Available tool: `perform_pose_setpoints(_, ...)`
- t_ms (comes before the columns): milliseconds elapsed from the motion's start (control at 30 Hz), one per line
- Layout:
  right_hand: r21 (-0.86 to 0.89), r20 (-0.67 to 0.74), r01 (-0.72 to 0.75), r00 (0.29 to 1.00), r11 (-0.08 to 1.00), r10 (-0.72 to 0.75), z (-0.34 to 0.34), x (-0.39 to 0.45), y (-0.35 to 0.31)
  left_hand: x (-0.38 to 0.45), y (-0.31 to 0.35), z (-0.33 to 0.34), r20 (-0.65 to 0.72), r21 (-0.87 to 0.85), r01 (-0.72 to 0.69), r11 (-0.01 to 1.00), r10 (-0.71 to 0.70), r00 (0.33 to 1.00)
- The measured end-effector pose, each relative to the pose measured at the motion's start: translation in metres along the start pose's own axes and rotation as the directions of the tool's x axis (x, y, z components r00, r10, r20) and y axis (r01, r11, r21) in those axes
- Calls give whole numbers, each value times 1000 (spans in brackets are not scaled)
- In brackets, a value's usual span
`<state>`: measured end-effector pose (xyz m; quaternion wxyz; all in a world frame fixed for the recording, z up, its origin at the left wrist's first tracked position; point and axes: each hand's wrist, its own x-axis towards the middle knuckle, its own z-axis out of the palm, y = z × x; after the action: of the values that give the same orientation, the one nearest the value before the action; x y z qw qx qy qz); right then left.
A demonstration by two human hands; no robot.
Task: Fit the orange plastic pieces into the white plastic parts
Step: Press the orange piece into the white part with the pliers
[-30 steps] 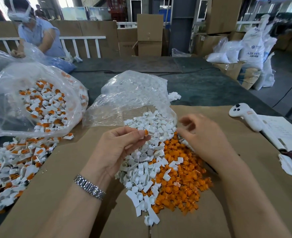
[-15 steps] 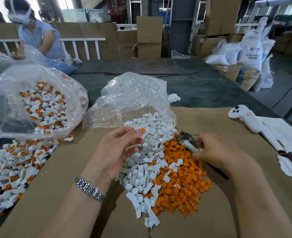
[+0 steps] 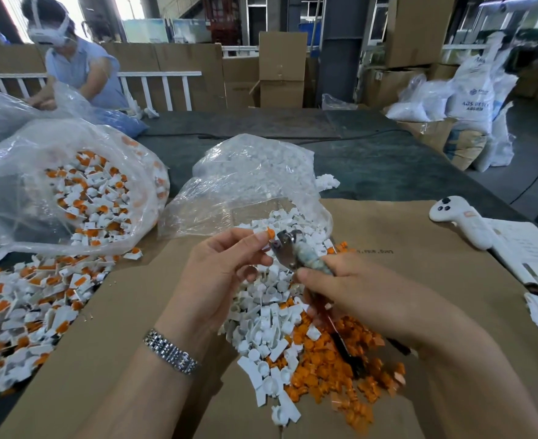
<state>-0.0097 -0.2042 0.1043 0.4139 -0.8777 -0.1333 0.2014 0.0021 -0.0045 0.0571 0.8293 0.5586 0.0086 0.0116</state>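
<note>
Orange piece [image 3: 270, 233] pinched in left hand [image 3: 226, 274]; right hand [image 3: 356, 293] grips pliers [image 3: 293, 251] touching it

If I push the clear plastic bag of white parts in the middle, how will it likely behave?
The clear bag looks thin and crumpled, so it would probably deform rather than slide stiffly. Its mouth lies open toward the loose white parts, so more might spill out. It is likely light.

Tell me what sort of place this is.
Probably a factory or warehouse assembly bench: stacked cardboard boxes behind, white resin sacks at right, and clear bags of bulk plastic parts on the work table.
</note>
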Motion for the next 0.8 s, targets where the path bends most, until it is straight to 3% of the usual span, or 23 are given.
perform_pose_setpoints(233,-101,-23,27,999,995,-29,7,1,-2,-2,-4,3,-64,91,-24,996,29,998)
perform_pose_setpoints(400,-181,-80,25,996,983,-40,18,9,0,0,-5,4,-72,95,-16,995,23,997)
perform_pose_setpoints(633,-318,-277,37,952,947,-130,41,18,-2,3,-4,-2,-84,32,-3,999,5,996)
perform_pose_setpoints(800,-323,-275,79,946,943,-173,39,17,-4,5,-3,-7,-63,29,13,999,-11,998)
